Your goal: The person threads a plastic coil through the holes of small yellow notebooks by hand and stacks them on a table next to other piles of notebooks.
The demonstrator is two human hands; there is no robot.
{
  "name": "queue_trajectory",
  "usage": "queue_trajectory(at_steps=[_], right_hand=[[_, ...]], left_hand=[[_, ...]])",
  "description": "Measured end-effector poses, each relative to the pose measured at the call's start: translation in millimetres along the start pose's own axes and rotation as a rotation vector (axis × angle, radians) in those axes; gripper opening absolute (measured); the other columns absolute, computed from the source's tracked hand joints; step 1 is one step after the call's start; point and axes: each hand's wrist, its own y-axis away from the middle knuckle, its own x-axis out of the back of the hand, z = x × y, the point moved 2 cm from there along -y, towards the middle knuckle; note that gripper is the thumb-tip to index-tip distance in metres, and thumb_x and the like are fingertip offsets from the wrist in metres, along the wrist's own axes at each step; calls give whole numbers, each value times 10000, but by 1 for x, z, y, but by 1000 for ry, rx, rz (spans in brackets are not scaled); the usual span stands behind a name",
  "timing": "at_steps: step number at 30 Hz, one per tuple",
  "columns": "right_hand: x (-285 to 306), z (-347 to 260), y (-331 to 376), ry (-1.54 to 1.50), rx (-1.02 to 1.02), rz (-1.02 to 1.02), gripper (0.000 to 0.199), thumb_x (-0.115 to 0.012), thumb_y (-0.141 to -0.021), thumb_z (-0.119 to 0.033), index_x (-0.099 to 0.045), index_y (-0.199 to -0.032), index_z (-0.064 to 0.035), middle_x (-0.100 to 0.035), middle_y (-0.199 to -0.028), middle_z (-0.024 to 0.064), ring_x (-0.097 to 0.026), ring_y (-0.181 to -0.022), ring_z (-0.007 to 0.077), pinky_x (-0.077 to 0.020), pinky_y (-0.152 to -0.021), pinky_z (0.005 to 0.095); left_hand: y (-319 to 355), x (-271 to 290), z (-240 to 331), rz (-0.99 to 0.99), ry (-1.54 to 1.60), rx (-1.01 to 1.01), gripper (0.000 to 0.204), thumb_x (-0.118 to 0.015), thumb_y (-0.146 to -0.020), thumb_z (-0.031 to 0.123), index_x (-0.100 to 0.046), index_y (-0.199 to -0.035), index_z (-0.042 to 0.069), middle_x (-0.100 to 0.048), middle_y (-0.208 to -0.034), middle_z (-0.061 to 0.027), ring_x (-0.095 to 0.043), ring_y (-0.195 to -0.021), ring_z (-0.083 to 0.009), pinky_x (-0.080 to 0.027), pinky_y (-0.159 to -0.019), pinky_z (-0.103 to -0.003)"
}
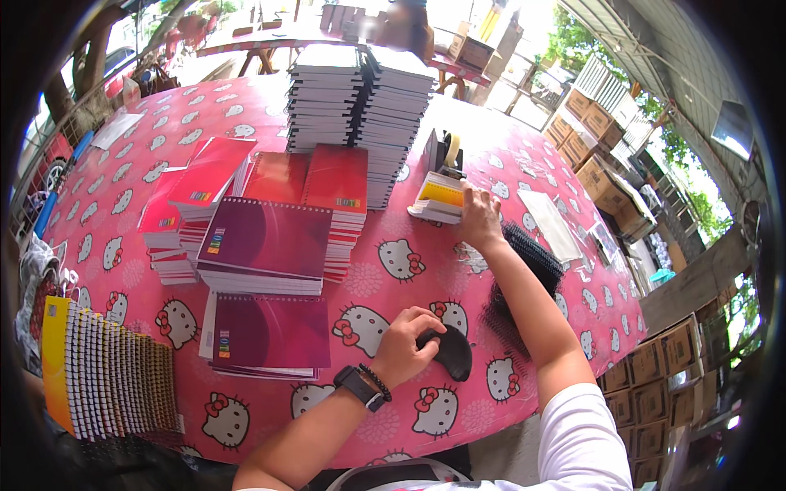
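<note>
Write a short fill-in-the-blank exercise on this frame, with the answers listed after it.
1. The black square-faced watch sits on the person's ____ wrist.
2. The right hand is at a small rectangular stack with a broad ____ band.
3. Just beyond the purple spiral-bound notebooks are piled rectangular notebooks with ____ covers.
4. The left hand holds a smooth, curved black object over a patterned tablecloth with a ____ background.

Missing words: left; yellow; red; pink.
</note>
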Motion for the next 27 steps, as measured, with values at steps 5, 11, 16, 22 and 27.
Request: queue_trajectory(at_steps=[5,11,16,22,27], right_hand=[[16,3,-16,-72,-60,-139,1057,-846,-571,-342,-241,-1407,-114,-403,-1376,116,-306,-1322,305,-256,-1051,550],[31,18,-39,-158,-6,-150,972,-877,-515,-311,-398,-1329,-85,-574,-1205,145,-494,-1188,342,-288,-1034,520],[62,2,-44,-261,93,-410,746,-885,-501,-289,-580,-1134,-38,-627,-1093,175,-583,-1068,287,-449,-908,360],[38,28,-35,-211,242,-457,908,-844,-553,-450,-490,-1277,-32,-511,-1293,205,-496,-1189,304,-408,-999,400],[9,-15,2,43,69,-402,1131,-806,-627,-446,-145,-1483,-114,-211,-1520,150,-185,-1402,359,-239,-1094,556]], left_hand=[[-1,0,-3,-61,-50,21,196,-648,-719,35,-647,-915,49,-605,-941,-81,-587,-915,-213,-492,-759,-310],[-2,-3,-7,-77,-99,-46,185,-651,-725,62,-653,-910,58,-613,-905,-80,-582,-896,-226,-487,-762,-318],[-1,0,-8,-68,-71,-29,160,-658,-723,76,-660,-883,64,-617,-892,-79,-577,-880,-225,-486,-755,-327],[-1,-8,-10,-81,-74,-75,146,-668,-723,74,-662,-869,67,-617,-893,-73,-572,-872,-225,-484,-760,-332],[1,1,-7,-105,-104,-34,142,-672,-725,69,-665,-866,69,-620,-911,-65,-564,-927,-226,-483,-784,-327]])
